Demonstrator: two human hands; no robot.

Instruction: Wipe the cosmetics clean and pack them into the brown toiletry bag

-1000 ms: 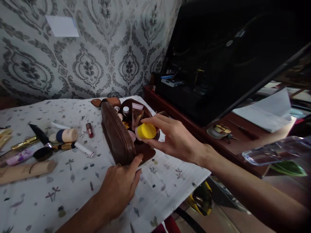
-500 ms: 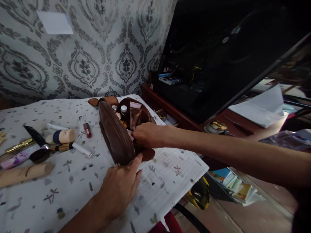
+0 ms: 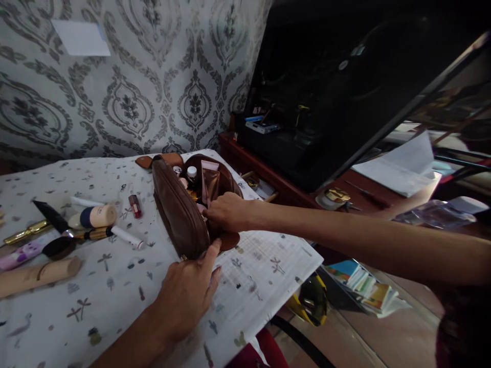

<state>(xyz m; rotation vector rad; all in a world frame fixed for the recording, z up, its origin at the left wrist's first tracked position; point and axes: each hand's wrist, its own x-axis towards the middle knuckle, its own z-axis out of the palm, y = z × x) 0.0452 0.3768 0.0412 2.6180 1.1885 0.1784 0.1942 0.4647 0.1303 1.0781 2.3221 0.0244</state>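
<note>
While tube [image 3: 210,185] and bottle [image 3: 192,174] crowd brown bag [image 3: 178,210] | right fingers [image 3: 218,209] inside, hold unclear | left fingers [image 3: 211,253] narrowly parted

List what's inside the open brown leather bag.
Clearest: a dark, white-capped bottle and glossy copper-coloured tube. The right hand hides whatever lies beneath it.

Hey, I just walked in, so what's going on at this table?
A person's right hand is inside an open brown bag, fingertips hidden, so whether it holds anything can't be seen. The left hand rests at the bag's near end. A tube and a white cap show inside; other cosmetics, including a black brush, lie left on the patterned cloth.
</note>
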